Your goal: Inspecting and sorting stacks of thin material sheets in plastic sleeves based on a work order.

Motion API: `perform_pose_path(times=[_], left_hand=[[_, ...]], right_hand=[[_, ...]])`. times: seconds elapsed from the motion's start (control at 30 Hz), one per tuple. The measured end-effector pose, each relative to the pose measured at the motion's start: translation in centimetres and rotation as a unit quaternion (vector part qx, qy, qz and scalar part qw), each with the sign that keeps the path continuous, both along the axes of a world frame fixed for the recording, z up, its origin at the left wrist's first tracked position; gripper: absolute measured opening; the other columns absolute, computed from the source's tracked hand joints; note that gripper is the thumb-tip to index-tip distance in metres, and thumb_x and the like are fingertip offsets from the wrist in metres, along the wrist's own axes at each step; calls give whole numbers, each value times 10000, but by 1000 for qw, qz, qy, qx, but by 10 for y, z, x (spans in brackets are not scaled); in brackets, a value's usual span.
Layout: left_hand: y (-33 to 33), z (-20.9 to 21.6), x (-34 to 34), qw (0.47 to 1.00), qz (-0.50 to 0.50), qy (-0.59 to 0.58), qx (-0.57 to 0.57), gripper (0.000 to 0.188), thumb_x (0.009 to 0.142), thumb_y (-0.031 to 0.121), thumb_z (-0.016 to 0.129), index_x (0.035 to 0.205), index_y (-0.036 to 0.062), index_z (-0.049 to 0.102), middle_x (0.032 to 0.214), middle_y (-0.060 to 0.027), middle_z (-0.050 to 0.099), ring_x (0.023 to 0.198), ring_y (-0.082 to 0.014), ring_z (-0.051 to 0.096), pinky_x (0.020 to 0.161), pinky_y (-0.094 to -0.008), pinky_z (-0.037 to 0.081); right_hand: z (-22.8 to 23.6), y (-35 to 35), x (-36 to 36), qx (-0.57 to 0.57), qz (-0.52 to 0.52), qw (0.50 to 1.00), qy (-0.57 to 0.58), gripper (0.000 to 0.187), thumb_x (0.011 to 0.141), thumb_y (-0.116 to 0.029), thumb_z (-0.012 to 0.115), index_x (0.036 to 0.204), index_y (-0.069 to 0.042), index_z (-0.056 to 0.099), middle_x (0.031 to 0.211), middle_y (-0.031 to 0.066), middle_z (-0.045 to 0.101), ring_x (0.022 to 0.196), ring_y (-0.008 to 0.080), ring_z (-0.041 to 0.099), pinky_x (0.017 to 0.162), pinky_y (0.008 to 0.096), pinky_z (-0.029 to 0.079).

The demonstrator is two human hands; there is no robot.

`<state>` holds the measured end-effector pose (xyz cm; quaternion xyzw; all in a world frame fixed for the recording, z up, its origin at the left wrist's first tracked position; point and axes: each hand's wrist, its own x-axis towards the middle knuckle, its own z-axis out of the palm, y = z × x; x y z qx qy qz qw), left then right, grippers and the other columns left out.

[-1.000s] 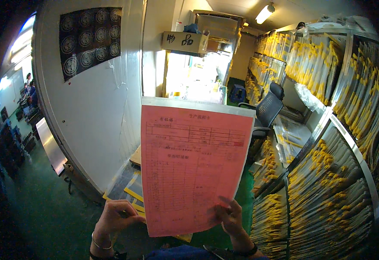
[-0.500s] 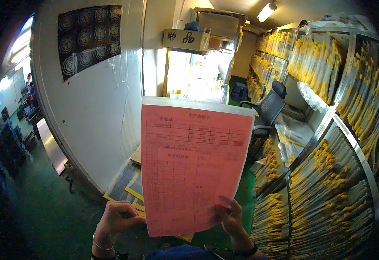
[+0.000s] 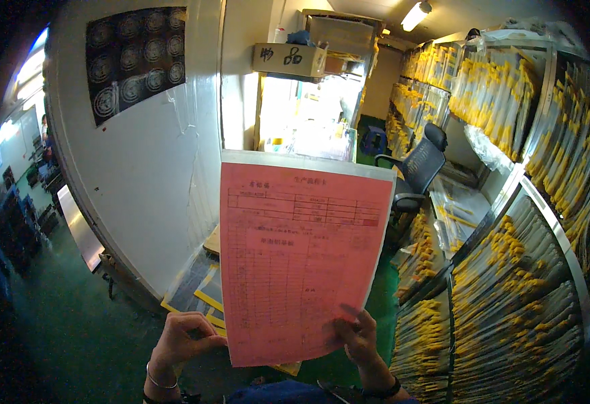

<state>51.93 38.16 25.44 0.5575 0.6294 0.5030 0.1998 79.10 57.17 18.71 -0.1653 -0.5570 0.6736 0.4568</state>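
Note:
A pink printed form (image 3: 288, 269) in a clear plastic sleeve stands upright in front of me, its table of ruled lines facing me. My left hand (image 3: 185, 340) pinches the lower left edge of the sleeve between thumb and fingers. At the lower right, my right hand (image 3: 358, 337) grips the sleeve, with fingers lying over its front face. Behind the form's lower left side are yellow-edged flat sheets (image 3: 208, 289) low down, partly covered by it.
Racks on the right hold several rows of yellow-tabbed hanging sheets (image 3: 510, 289). A black office chair (image 3: 423, 165) stands before them. Beyond the form is a brightly lit bench (image 3: 308, 121) beneath a cardboard box (image 3: 287, 60). A white wall panel (image 3: 146, 175) rises on the left.
Both hands keep their hold on the sleeved form, which stays almost still. The surroundings shift very slightly in the view.

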Motion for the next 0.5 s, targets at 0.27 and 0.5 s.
perform_pose_path(times=[0.27, 0.5], left_hand=[[9, 10, 14, 1000, 6, -12, 14, 173, 640, 76, 783, 641, 27, 618, 670, -63, 628, 614, -91, 582, 563, -219, 460], [52, 7, 35, 999, 8, 7, 44, 125, 700, 8, 709, 662, 15, 590, 693, -69, 624, 635, -96, 589, 585, -238, 492]], right_hand=[[3, 2, 8, -39, -17, 999, -15, 326, 812, 16, 560, 1130, 14, 488, 905, 138, 616, 759, 212, 634, 647, 319, 545], [16, -1, 48, -84, -58, 994, -32, 347, 814, 2, 560, 1147, 4, 462, 865, 171, 621, 671, 243, 644, 543, 359, 560]])
